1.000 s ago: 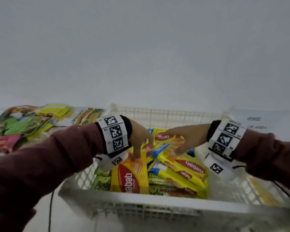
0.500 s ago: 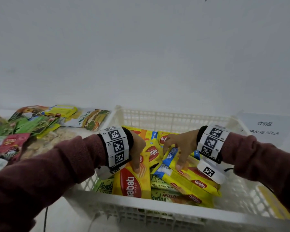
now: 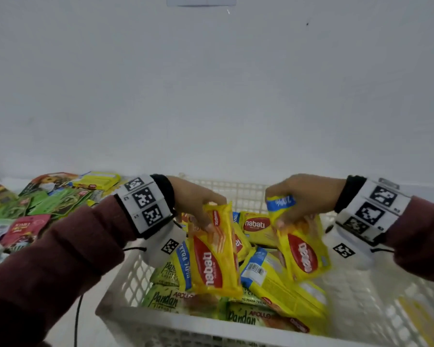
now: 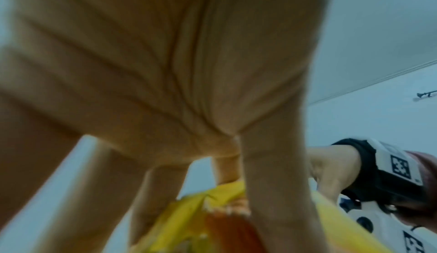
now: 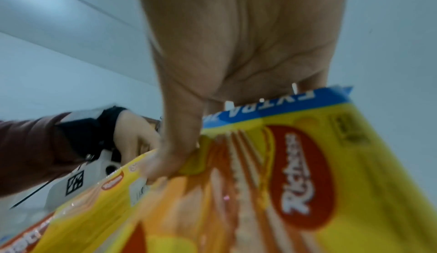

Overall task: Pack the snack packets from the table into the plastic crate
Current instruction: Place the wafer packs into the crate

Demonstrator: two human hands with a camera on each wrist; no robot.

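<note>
**Both hands lifting yellow wafer packets over the crate**

Left hand (image 3: 196, 199) pinches the top seam of a yellow Nabati wafer packet with red oval logo (image 3: 212, 254); grip pressed onto that edge, packet hangs long side down just below the fingers. Left wrist view confirms it: fingers (image 4: 272, 191) come down onto yellow foil.

Right hand (image 3: 301, 196) pinches the blue-banded end of a second yellow wafer packet (image 3: 305, 254), thumb (image 5: 175, 145) clamped on the front face. It dangles tilted under the grip.

Both packets hang over the white slatted plastic crate (image 3: 140, 319), directly beneath both grips. Under them: more yellow packets and green Pandan cake packets (image 3: 166, 300), piled loosely.

Judgement: held by the ends so they can be turned and set down flat or on edge, likely tidying the pile to make room.

Outward of the left grip, on the worktop (image 3: 8, 181), mixed green, red and yellow snack packets (image 3: 43, 204) not yet packed. Task looks partway.
</note>
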